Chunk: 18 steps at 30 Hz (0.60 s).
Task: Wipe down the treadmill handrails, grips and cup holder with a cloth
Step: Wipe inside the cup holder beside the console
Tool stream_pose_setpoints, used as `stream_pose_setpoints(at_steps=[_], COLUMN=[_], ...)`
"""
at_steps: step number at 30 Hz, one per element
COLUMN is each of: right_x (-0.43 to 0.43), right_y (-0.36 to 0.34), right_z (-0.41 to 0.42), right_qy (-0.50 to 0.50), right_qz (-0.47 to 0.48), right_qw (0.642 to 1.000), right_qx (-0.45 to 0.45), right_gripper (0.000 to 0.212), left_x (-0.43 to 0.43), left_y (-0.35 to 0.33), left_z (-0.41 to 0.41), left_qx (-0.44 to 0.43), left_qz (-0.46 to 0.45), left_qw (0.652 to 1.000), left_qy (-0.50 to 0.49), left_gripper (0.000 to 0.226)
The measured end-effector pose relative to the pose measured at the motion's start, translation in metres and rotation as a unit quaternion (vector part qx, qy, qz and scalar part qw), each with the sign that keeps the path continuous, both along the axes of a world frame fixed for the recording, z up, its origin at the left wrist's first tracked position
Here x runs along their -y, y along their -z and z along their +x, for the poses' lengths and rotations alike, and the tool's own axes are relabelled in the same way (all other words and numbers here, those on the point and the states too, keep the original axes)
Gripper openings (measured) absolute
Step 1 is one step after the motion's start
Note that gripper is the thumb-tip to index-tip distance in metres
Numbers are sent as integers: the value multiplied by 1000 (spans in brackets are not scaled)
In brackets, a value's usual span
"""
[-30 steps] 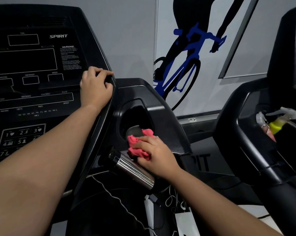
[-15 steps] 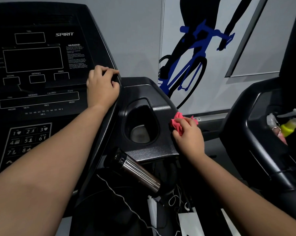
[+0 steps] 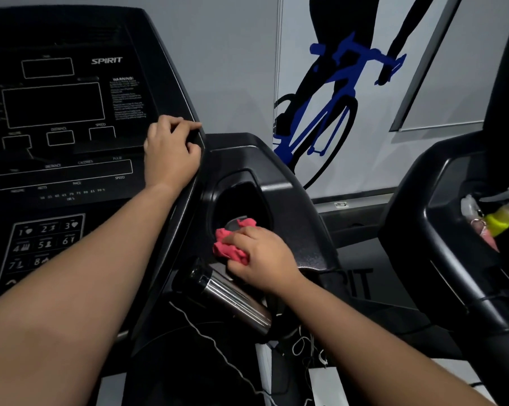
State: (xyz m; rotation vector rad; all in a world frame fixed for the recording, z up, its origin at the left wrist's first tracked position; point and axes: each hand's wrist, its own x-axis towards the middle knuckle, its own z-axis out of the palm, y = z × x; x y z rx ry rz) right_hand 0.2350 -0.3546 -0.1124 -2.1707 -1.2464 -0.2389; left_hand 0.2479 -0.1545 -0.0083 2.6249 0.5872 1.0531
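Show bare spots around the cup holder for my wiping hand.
Free: the flat shroud above the cup holder, beside the left hand gripping the console edge; the sloping shroud between the holder and its outer edge. Crowded: the holder's front lip, where the right hand holds the cloth above the chrome grip; the neighbouring holder holds a spray bottle.

Head view is catching just the person's two arms. Both forearms are showing bare all the way from the frame edges to the wrists. The left hand [image 3: 171, 150] and the right hand [image 3: 259, 259] are showing bare as well, backs toward the camera, knuckle ridges and finger creases standing out. The left forearm is reading far broader than the right toward the bottom-left corner, being closest to the wide-angle lens. Fingernails are coming out too blurred to describe.
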Motion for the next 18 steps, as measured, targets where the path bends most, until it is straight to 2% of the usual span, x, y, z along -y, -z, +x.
stream_pose_setpoints(at_steps=[3, 6, 12, 14, 16, 18], right_x=[17, 25, -4, -17, -26, -29], right_y=[0, -5, -21, -23, -22, -19], right_z=[24, 55, 115, 120, 118, 111], right_qy=[108, 211, 241, 227, 178, 112], right_qz=[6, -15, 21, 0, -75, -117], right_qw=[994, 976, 959, 967, 981, 986], right_qx=[28, -55, -146, -116, -16, 40], right_gripper=[42, 47, 54, 61, 67, 63], left_x=[-1, -1, -1, -1, -3, -4], left_y=[0, -1, 1, 0, 0, -1], left_z=[0, 2, 4, 5, 6, 6], left_qx=[-1, 1, 4, 10, 11, 12], left_qz=[3, 6, 8, 10, 12, 15], left_qw=[1000, 1000, 1000, 1000, 1000, 1000], left_qy=[-3, -9, -13, -13, -15, -16], left_gripper=[40, 39, 38, 37, 36, 36])
